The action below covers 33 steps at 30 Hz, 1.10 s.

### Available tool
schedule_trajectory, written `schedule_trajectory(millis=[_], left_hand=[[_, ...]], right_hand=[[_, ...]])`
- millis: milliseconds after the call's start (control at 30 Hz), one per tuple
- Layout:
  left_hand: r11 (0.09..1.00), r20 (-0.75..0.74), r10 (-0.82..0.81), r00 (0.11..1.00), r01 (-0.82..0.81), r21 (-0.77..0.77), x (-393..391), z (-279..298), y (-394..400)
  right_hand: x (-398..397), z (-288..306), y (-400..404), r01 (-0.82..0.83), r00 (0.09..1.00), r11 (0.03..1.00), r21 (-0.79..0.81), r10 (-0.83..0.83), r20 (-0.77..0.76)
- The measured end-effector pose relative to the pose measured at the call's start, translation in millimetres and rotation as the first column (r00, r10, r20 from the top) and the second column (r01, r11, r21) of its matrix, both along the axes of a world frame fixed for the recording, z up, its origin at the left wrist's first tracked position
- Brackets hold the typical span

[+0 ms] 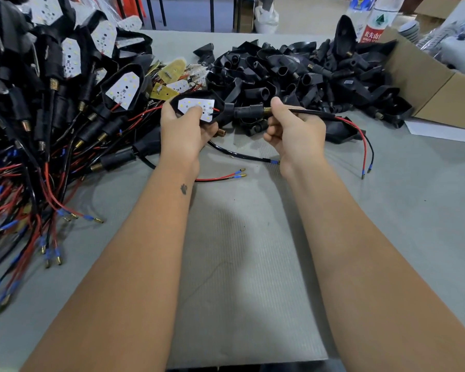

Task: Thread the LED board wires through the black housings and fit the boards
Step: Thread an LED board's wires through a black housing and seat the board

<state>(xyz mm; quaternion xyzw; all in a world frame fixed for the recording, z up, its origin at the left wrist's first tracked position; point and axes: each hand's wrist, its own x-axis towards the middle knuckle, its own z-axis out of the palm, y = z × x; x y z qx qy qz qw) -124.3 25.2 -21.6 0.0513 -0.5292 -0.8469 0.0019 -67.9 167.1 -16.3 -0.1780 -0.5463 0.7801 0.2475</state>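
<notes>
— Two hands, one piece between them, in the head view. Where does the black housing [220,110] sit?

— In the left hand [184,127], cupped from below with its open face up. The thumb presses on the white LED board [196,107] lying inside the shell, so that hand is grasping the housing with the board in it.

— And the right hand [293,130]?

— Just right of the housing's stem, its fingers curled, thumb and forefinger pinching the black sheathed wire [306,112] where it leaves the brass thread. Past the hand the sheath ends, and a red and a black lead droop onto the grey table [239,237].

— What lies around them?

— A heap of finished units [51,103] with red and black leads at the far left, a pile of empty housings [306,73] behind the hands, some loose boards [172,76] between the two, and a cardboard box [427,84] at the far right.
</notes>
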Motion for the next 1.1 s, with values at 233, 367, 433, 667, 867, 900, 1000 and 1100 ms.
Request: schedule_trajectory(millis=[233, 367, 433, 667, 867, 900, 1000, 1100], left_hand=[[1.0, -0.001, -0.003, 1.0, 0.003, 0.024, 2.7, 1.3, 1.0], [0.994, 0.054, -0.011, 0.999, 0.005, 0.113, 6.7, 10.4, -4.4], [0.996, 0.027, 0.006, 1.0, -0.009, 0.086, 4.8, 19.7, -13.8], [0.954, -0.118, 0.12, 0.986, -0.147, -0.262, -8.2, 62.0, -81.3], [0.819, -0.247, 0.177, 0.953, -0.282, -0.499, -17.6, 91.5, -155.1], [0.803, -0.274, 0.186, 0.944, -0.307, -0.511, -21.4, 99.3, -166.5], [0.726, -0.381, 0.201, 0.902, -0.399, -0.56, -35.6, 127.0, -190.5], [0.643, -0.506, 0.248, 0.826, -0.531, -0.551, -54.9, 158.4, -203.6]], right_hand=[[4.7, 4.8, -3.5, 0.005, 0.997, 1.0, 0.013, -0.004, -0.077], [7.6, 11.4, -8.5, 0.09, 0.979, 0.974, 0.206, -0.049, -0.199], [9.6, 16.4, -14.9, 0.175, 0.959, 0.874, 0.453, -0.047, -0.279], [29.7, 9.2, -77.7, 0.263, 0.882, 0.199, 0.944, 0.347, -0.318], [15.7, 24.1, -148.1, 0.304, 0.78, -0.092, 0.948, 0.596, -0.193], [11.0, 30.2, -159.5, 0.3, 0.769, -0.076, 0.951, 0.609, -0.194], [-5.4, 52.8, -191.3, 0.277, 0.777, -0.051, 0.96, 0.6, -0.192], [-29.8, 78.3, -215.7, 0.198, 0.813, 0.017, 0.98, 0.556, -0.174]])
